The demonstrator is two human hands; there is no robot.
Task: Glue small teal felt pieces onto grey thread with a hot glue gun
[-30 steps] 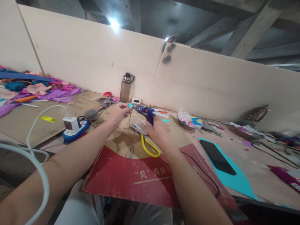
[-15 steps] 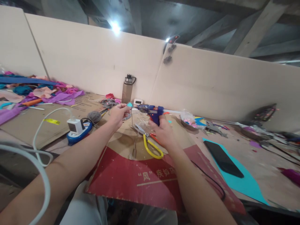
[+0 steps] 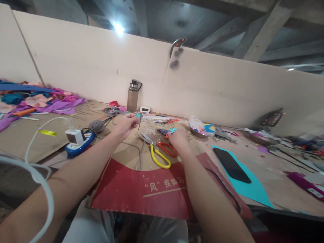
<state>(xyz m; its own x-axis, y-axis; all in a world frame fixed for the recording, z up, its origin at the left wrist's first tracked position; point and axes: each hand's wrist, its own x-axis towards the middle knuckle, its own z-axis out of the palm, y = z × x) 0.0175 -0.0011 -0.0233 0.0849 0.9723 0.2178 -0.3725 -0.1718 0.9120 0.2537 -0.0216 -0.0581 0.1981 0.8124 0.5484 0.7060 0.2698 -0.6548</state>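
L hand (image 3: 127, 125) is pinched narrow, thumb + fingertips on a small teal piece (image 3: 138, 115) held up above the cardboard (image 3: 121, 182), w/ grey yarn (image 3: 140, 156) trailing below it. Teal piece is prob. v. light, thin, easily creased; best held by an edge, tips only. Yarn looks soft + limp, likely to snag; take it nr the piece. R hand (image 3: 179, 138) is low over the cardboard at the glue gun (image 3: 163, 131), next to a teal scrap (image 3: 173, 130); fingers partly hidden, so can't tell if it's gripping or just touching. Glue gun is prob. rigid, a bit heavier, nozzle poss. hot: hold by the handle. Scissors (image 3: 152, 145) lie just beside R hand, blades pointing away; stiff, lift by the loops.
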